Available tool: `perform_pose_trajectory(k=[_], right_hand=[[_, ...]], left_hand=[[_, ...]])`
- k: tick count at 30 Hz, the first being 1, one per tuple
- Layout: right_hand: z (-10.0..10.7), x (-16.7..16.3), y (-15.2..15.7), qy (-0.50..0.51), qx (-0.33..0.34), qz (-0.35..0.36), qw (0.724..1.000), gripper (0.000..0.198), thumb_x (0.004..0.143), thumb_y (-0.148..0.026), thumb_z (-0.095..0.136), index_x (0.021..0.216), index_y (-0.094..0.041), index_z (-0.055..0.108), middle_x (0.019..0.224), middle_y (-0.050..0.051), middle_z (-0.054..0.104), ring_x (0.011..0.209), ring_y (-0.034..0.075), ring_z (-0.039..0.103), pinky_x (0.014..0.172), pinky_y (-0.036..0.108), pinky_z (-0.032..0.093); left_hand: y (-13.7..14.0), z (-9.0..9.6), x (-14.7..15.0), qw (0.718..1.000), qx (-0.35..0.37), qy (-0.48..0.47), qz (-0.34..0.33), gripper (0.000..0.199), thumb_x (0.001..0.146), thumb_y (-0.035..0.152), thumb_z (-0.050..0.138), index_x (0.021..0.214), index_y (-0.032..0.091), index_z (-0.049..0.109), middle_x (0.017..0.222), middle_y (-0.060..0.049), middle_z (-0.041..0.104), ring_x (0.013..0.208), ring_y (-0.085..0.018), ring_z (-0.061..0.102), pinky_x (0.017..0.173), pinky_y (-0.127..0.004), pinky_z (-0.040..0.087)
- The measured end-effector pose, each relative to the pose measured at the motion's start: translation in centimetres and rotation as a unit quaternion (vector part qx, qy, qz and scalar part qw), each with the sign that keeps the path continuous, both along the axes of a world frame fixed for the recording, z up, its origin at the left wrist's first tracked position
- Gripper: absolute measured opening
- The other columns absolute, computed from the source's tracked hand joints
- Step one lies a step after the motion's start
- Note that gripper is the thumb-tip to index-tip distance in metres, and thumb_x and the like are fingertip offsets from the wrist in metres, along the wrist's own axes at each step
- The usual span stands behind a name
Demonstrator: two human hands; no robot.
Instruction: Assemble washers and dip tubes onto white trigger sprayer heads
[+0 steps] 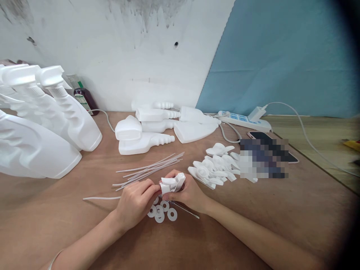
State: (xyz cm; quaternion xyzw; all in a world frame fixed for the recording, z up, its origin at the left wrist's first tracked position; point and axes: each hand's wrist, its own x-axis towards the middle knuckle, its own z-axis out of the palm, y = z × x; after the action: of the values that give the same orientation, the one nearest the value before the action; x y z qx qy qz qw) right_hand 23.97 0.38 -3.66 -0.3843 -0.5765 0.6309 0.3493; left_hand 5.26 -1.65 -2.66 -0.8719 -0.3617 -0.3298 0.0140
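My right hand [191, 193] is wrapped round a white trigger spray head [173, 183], holding it just above the table. At its left end, the fingers of my left hand [137, 202] are pinched together on a thin white dip tube [101, 198], which sticks out to the left behind that hand. The joint between tube and spray head is hidden by my fingers. Beneath my hands lie several flat white washers [172, 214], some overlapping. A thin metal rod [187, 210] pokes out below my right hand. More loose white tubes [152, 169] lie just beyond my left hand.
Several white spray-head covers [208, 170] are piled at right, near a phone [289, 155] and a blurred patch. White bottles [146, 143] lie at the back; bottles with spray heads [75, 120] stand left by a dark bottle [86, 98]. A power strip [244, 120] trails cables.
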Motion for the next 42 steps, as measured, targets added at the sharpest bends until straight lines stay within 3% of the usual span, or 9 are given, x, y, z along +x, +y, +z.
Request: perform_pose_trajectory(k=[24,42], right_hand=[[0.64,-0.11,0.08,-0.002,-0.001,0.004,1.000,0.039,0.052,-0.027,0.080,0.080,-0.017,0.053,0.064,-0.005,0.054,0.057,0.009,0.048,0.053,0.022,0.039],[0.54,0.05,-0.10,0.010,-0.012,0.035,0.999,0.039,0.055,-0.027,0.078,0.080,-0.015,0.051,0.064,-0.004,0.053,0.057,0.009,0.048,0.053,0.022,0.039]], left_hand=[[0.11,-0.25,-0.20,0.997,-0.044,-0.009,-0.059,0.020,0.080,0.004,0.041,0.090,0.013,0.056,0.075,-0.004,0.056,0.060,-0.009,0.049,0.052,-0.019,0.039],[0.19,-0.32,-0.25,0.999,0.010,-0.006,-0.047,0.011,0.085,0.018,0.048,0.086,0.016,0.059,0.065,0.000,0.054,0.049,-0.007,0.044,0.044,-0.018,0.031]])
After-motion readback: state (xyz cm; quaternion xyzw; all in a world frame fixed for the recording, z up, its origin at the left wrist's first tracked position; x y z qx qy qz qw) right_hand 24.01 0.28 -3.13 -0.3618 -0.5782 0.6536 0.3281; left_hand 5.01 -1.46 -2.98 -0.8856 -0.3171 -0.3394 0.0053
